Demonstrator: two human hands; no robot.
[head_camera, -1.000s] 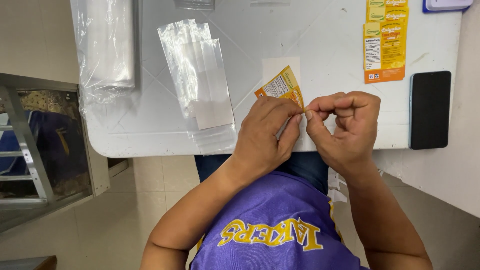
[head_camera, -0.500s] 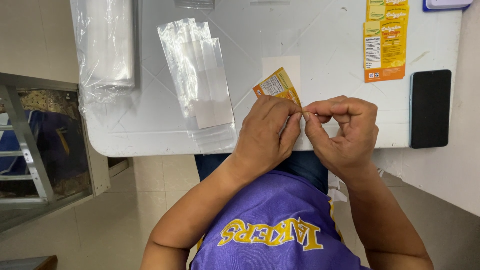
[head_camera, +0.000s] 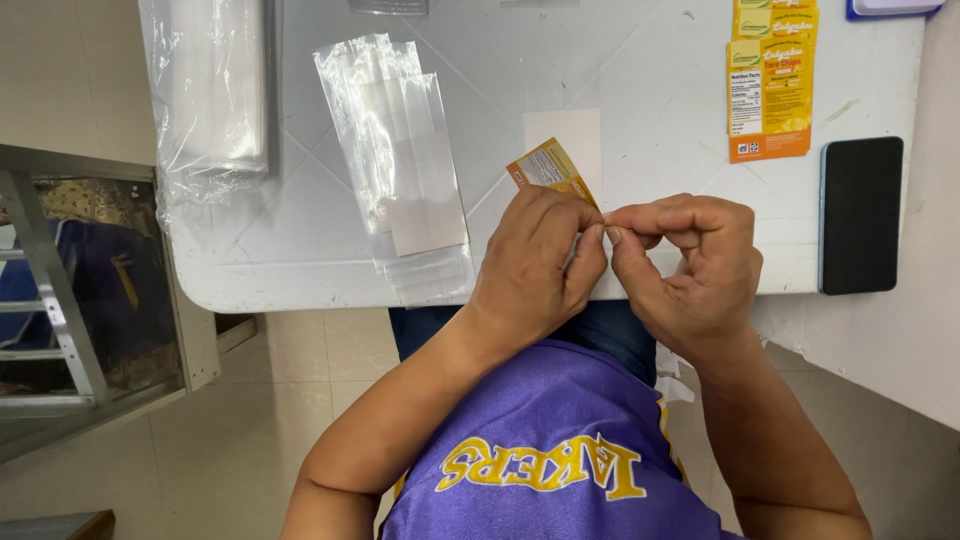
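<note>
The orange label (head_camera: 548, 168) is a small rectangular sticker with a paler printed panel on its face. It is tilted, with its upper left corner pointing up and away over the white table, while its lower right part is hidden behind the fingers of the left hand (head_camera: 535, 260). The left hand and the right hand (head_camera: 690, 265) meet fingertip to fingertip at the label's lower right edge, pinching it just above the table's near edge.
</note>
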